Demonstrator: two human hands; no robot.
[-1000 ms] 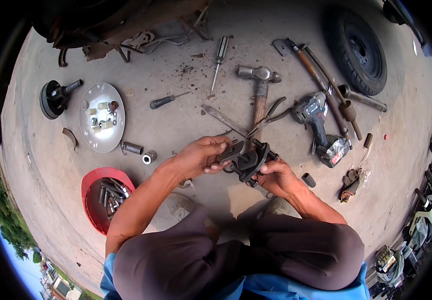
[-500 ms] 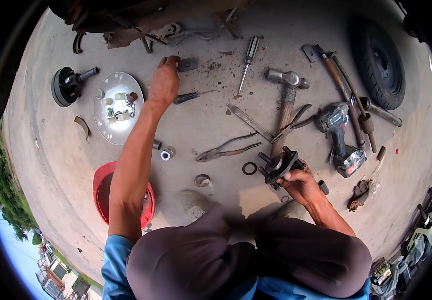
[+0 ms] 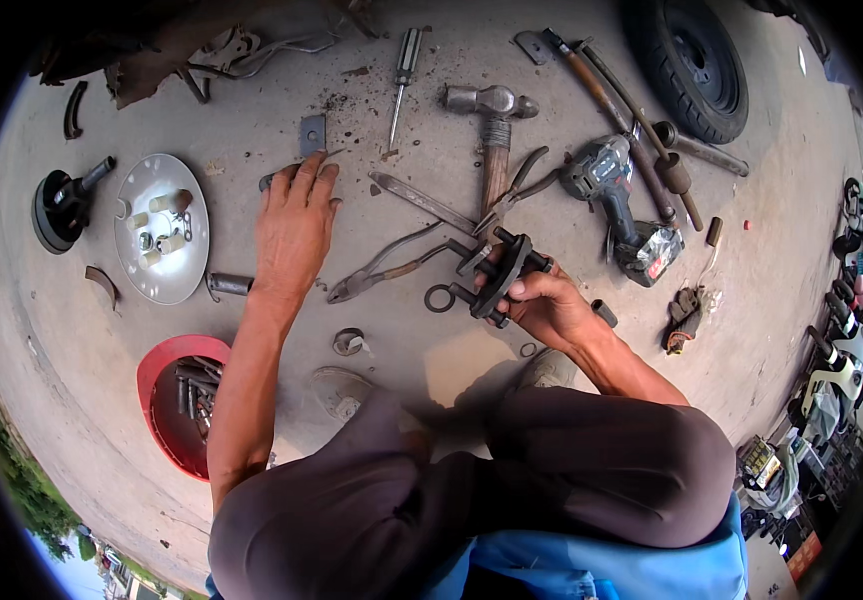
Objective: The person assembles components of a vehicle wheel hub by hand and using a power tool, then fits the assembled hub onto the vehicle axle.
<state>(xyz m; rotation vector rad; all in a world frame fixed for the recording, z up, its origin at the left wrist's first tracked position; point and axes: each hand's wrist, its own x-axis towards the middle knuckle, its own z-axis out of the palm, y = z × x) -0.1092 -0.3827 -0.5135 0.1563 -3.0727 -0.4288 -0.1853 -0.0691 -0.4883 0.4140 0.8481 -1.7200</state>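
My left hand [image 3: 294, 225] reaches forward over the floor, palm down, its fingers stretched out and thumb apart. Under its fingertips lies a thin pointed tool with a dark handle [image 3: 268, 182], mostly covered by the hand. Just beyond the fingers is a small grey metal plate with a hole [image 3: 313, 135]. My right hand [image 3: 552, 312] is closed round a black flange with several studs [image 3: 503, 279], held above the floor before my right knee. A black ring [image 3: 440, 298] lies beside the flange, and pliers [image 3: 382, 268] lie between my hands.
A silver dish with small parts [image 3: 162, 285] and a red helmet holding metal pieces [image 3: 152, 400] are at left. A hammer [image 3: 495, 165], screwdriver [image 3: 407, 60], second pliers [image 3: 522, 185], cordless impact driver [image 3: 617, 205], long rods [image 3: 602, 85] and wheel [image 3: 702, 60] lie ahead and right.
My left hand has drawn back from the metal plate to the thin dark-handled tool. The plate now lies turned. My right hand still holds the flange; the whole view has shifted.
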